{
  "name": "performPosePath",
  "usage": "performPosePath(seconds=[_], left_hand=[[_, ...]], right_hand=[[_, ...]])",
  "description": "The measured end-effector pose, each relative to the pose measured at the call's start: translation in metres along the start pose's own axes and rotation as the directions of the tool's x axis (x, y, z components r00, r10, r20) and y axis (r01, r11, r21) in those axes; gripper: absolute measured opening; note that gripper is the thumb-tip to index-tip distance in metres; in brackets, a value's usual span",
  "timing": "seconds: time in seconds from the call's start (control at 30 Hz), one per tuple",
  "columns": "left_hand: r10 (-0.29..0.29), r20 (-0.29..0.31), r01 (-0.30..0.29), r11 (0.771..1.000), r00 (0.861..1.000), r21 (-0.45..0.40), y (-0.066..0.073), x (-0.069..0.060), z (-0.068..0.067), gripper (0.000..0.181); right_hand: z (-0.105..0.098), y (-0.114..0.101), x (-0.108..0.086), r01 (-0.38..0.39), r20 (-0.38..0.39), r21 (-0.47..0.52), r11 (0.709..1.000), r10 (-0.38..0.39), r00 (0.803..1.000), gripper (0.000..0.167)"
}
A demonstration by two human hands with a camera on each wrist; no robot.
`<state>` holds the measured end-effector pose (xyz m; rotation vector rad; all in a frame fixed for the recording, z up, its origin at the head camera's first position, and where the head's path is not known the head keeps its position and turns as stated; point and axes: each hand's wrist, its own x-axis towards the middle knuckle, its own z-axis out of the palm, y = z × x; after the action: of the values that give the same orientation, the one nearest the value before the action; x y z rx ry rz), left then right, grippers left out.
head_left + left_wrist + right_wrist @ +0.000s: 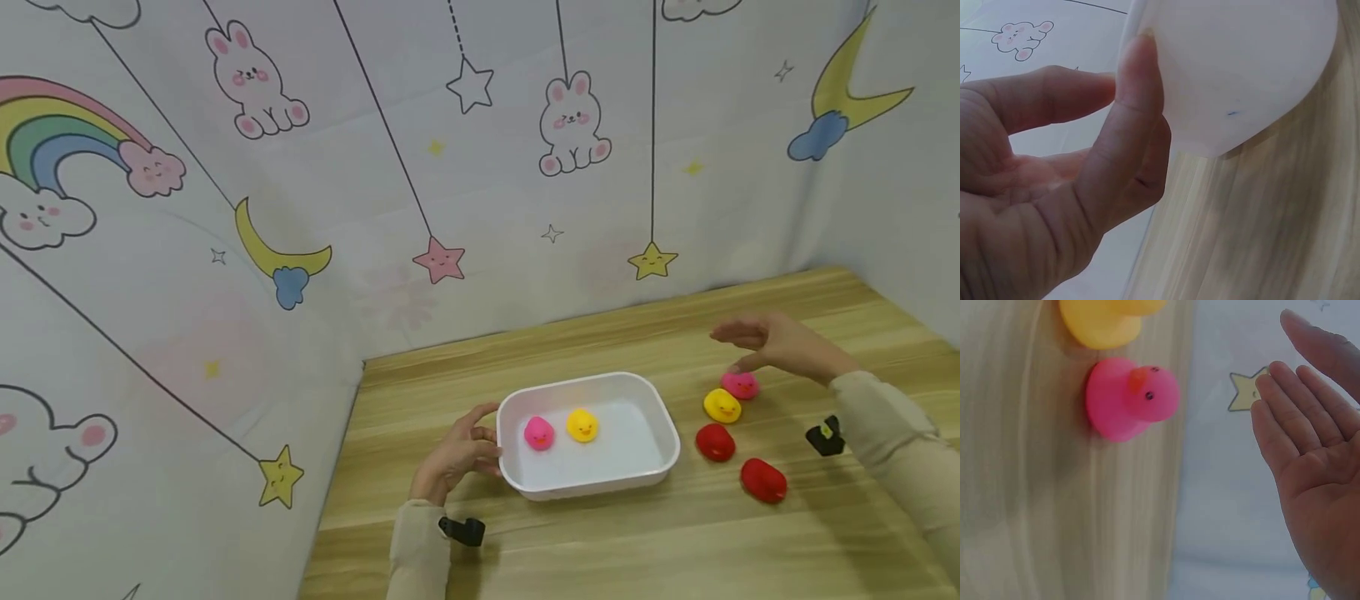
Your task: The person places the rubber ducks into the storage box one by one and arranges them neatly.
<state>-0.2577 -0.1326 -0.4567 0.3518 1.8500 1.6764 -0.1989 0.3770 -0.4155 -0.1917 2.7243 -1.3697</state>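
A white plastic tray stands on the table, with a pink rubber duck and a yellow rubber duck inside. My left hand holds the tray's left end. In the left wrist view, thumb and a finger meet at the wall of the tray. My right hand hovers above another pink duck, fingers extended and thumb apart. The right wrist view shows that pink duck on the table, away from the open palm.
Right of the tray, a second yellow duck sits beside the pink one, with two red ducks nearer the front. The wooden table meets a patterned cloth backdrop behind and at the left.
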Motion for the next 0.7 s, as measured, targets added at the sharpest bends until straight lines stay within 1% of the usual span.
performPosePath(seconds=[0.13, 0.23, 0.33, 0.47, 0.7], left_hand=[[-0.003, 0.01, 0.003, 1.0, 1.0, 0.0, 0.0, -0.001, 0.0, 0.078], [0.001, -0.002, -0.001, 1.0, 1.0, -0.003, 0.001, -0.001, -0.001, 0.077], [-0.006, -0.003, 0.006, 1.0, 1.0, -0.003, 0.001, -0.003, -0.003, 0.076], [-0.013, 0.01, 0.013, 1.0, 1.0, -0.002, 0.0, -0.002, -0.004, 0.075], [-0.018, 0.013, 0.018, 1.0, 1.0, -0.015, -0.001, 0.0, -0.001, 0.074]], right_hand=[[-0.001, 0.028, -0.002, -0.014, -0.016, 0.01, 1.0, 0.014, 1.0, 0.067], [0.002, 0.046, -0.001, -0.008, -0.008, -0.045, 0.999, 0.008, 1.0, 0.068], [0.009, 0.058, 0.0, 0.004, -0.008, -0.136, 0.991, -0.006, 1.0, 0.071], [0.016, 0.065, -0.001, 0.005, -0.016, -0.216, 0.976, -0.009, 1.0, 0.071], [0.019, 0.069, -0.001, 0.022, -0.024, -0.278, 0.96, -0.03, 0.999, 0.067]])
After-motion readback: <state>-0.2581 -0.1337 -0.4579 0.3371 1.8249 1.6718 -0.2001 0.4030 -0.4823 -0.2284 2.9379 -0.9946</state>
